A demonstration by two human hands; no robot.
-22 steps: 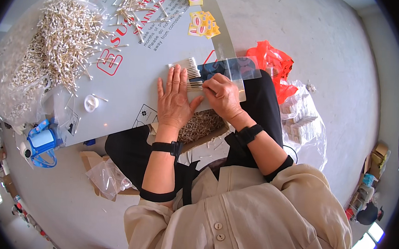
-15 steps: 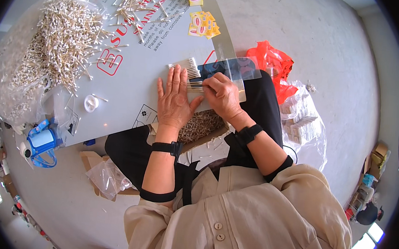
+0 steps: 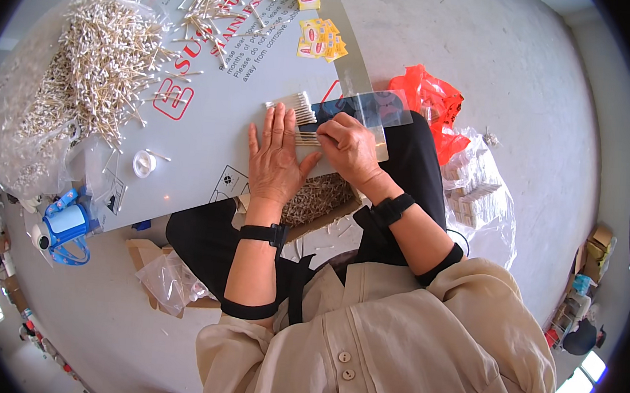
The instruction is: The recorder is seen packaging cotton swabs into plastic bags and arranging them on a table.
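Observation:
My left hand [image 3: 275, 153] lies flat with its fingers stretched out at the table's near right edge. Under and beside its fingers is a row of white-tipped cotton swabs [image 3: 303, 109], side by side. A second small group of swabs [image 3: 306, 139] runs from the left hand toward my right hand [image 3: 351, 148]. The right hand's fingers are curled closed at the ends of that group; what sits inside them is hidden. Beneath the right hand, a clear plastic sheet [image 3: 390, 108] sticks out past the table edge.
A large heap of loose swabs [image 3: 109, 58] spills from a clear bag on the left. Yellow cards [image 3: 324, 39] lie at the far edge. A small white round container [image 3: 144, 163] stands nearer. Below the table sits a box of swabs [image 3: 318, 200]; a red bag [image 3: 431, 102] is at right.
The right hand has shifted slightly to the left along the swabs, its fingers still closed. The left hand stays in place.

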